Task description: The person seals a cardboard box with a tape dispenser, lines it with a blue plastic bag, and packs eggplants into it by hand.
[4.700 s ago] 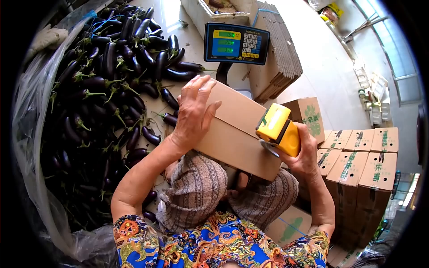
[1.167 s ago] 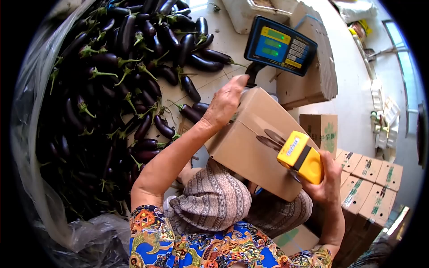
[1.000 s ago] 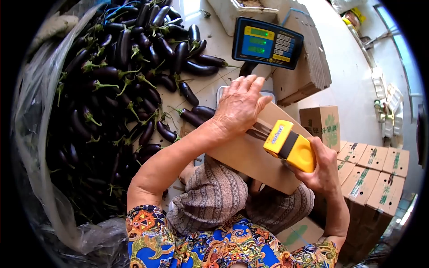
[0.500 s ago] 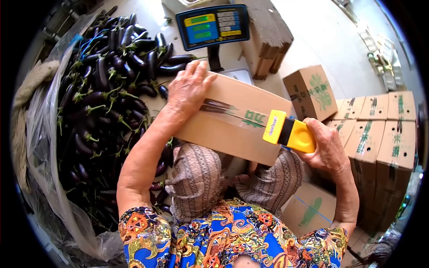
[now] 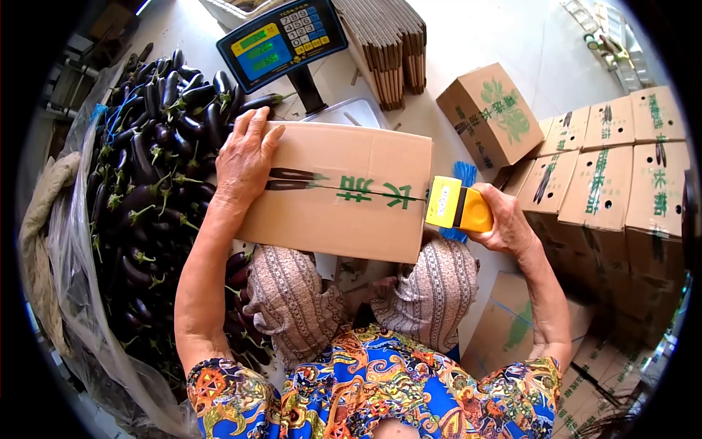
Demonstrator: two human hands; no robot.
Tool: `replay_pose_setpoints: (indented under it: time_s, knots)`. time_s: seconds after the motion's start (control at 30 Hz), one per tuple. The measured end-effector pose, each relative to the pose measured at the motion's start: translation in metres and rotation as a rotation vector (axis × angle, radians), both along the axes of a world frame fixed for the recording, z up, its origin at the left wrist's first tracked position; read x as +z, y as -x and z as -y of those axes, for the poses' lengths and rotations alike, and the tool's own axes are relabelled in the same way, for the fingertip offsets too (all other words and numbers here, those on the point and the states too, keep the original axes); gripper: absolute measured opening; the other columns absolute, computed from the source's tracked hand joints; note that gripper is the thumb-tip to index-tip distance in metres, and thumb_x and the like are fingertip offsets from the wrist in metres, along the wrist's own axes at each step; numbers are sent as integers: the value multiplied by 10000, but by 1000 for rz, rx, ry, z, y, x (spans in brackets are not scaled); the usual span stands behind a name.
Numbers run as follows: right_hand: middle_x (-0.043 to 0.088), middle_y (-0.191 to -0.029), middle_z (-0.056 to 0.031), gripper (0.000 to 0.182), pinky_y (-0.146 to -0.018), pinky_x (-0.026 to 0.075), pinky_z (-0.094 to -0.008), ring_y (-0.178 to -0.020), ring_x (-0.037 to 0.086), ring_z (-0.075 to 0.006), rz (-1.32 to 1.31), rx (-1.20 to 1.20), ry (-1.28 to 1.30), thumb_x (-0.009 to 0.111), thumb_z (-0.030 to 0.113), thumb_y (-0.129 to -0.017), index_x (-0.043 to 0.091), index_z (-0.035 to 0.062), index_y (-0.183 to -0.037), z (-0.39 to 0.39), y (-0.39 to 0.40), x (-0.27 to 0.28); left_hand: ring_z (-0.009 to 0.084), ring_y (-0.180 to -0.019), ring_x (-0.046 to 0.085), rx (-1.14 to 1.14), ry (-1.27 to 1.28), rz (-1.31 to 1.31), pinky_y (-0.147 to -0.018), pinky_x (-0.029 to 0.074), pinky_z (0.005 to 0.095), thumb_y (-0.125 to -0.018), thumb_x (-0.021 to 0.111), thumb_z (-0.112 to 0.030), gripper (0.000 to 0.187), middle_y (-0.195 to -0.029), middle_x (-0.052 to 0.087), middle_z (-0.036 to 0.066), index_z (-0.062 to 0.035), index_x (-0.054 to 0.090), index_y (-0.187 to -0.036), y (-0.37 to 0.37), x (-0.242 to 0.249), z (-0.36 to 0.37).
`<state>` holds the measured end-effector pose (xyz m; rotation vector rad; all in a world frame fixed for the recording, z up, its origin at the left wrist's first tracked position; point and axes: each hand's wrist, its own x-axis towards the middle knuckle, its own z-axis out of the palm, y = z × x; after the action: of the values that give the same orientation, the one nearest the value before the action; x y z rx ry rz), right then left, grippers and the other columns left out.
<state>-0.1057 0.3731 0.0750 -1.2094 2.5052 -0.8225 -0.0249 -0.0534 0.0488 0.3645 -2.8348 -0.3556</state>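
Note:
A closed brown cardboard box (image 5: 322, 219) with green characters and a printed eggplant picture lies across my knees, its long seam running left to right. My left hand (image 5: 245, 157) presses on the box's left end, fingers over the far edge. In my right hand (image 5: 504, 219) is a yellow tape dispenser (image 5: 459, 204) with a blue roll, at the right end of the seam. Whether tape runs along the whole seam is hard to tell.
Many loose eggplants (image 5: 146, 183) lie at the left beside plastic sheeting (image 5: 66, 263). A scale display (image 5: 281, 44) stands beyond the box, near flattened cartons (image 5: 384, 44). One box (image 5: 490, 113) and stacked boxes (image 5: 596, 183) are at the right.
The box has turned to lie more level and shifted left. The dispenser has moved from the box's top to just past its right end. The view has shifted too.

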Motion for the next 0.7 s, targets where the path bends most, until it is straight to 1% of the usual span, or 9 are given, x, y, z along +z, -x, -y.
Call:
replay_pose_setpoints:
  time_s: [0.07, 0.13, 0.17, 0.27, 0.4, 0.53, 0.57, 0.67, 0.7]
  knots:
    - [630, -940, -155, 547, -757, 565, -384, -860, 676, -349, 50, 17, 111, 812, 169, -708, 499, 57, -1142, 0, 1, -29, 317, -1079, 622, -3, -25, -4, -876, 527, 409, -995, 456, -469, 497, -1311, 550, 85, -119, 546, -1336, 1, -1, 0]
    - [624, -944, -149, 572, -747, 565, -375, -855, 676, -334, 150, -22, 226, 812, 140, -707, 472, 61, -1160, -2, -4, -65, 318, -1067, 630, -9, -40, -14, -870, 530, 402, -994, 461, -467, 493, -1302, 559, 87, -117, 557, -1328, 1, -2, 1]
    - [618, -959, -150, 597, -741, 566, -367, -852, 675, -323, 67, 21, 270, 819, 121, -698, 455, 76, -1168, -2, -5, -74, 320, -1071, 630, -11, -26, -12, -877, 528, 399, -996, 457, -471, 496, -1307, 559, 92, -117, 559, -1328, 1, -2, 2]
    - [615, -966, -146, 581, -748, 567, -367, -859, 676, -324, 84, -35, 274, 816, 114, -703, 459, 88, -1161, -18, -9, -106, 319, -1071, 632, -11, -33, 4, -887, 525, 395, -998, 452, -470, 497, -1317, 555, 93, -115, 556, -1331, 1, 1, 1]
    - [609, -957, -155, 582, -763, 572, -373, -858, 669, -341, 12, -74, 97, 797, 127, -737, 432, 102, -1189, -58, -13, -132, 328, -1105, 624, -17, -19, 5, -917, 520, 391, -1001, 453, -462, 495, -1330, 549, 105, -114, 560, -1337, 3, 1, 1]
    - [610, -959, -162, 606, -759, 578, -376, -853, 669, -348, -28, -86, -32, 792, 139, -744, 408, 98, -1211, -77, -11, -130, 333, -1103, 625, -22, -27, 10, -919, 521, 390, -1004, 456, -459, 493, -1330, 548, 109, -112, 559, -1338, 3, 0, 1]
    - [611, -965, -170, 597, -737, 574, -375, -855, 667, -352, -94, -29, 54, 781, 133, -756, 407, 89, -1219, -79, -10, -127, 331, -1106, 625, -47, -9, -10, -919, 520, 392, -1004, 459, -457, 491, -1334, 546, 109, -114, 558, -1341, 3, -1, 3]
    - [606, -955, -176, 572, -721, 569, -379, -831, 656, -367, -12, -62, 4, 778, 130, -760, 424, 78, -1207, -92, -16, -105, 330, -1107, 624, -42, -9, 0, -921, 518, 394, -1004, 463, -449, 486, -1337, 542, 110, -114, 557, -1343, 3, -1, 4]
    - [612, -940, -174, 517, -707, 563, -409, -818, 649, -386, -40, -68, 39, 766, 130, -744, 451, 63, -1150, -91, -17, -99, 331, -1104, 625, -53, 0, -12, -920, 519, 393, -1002, 468, -444, 483, -1332, 546, 109, -112, 557, -1341, 3, -2, 4]
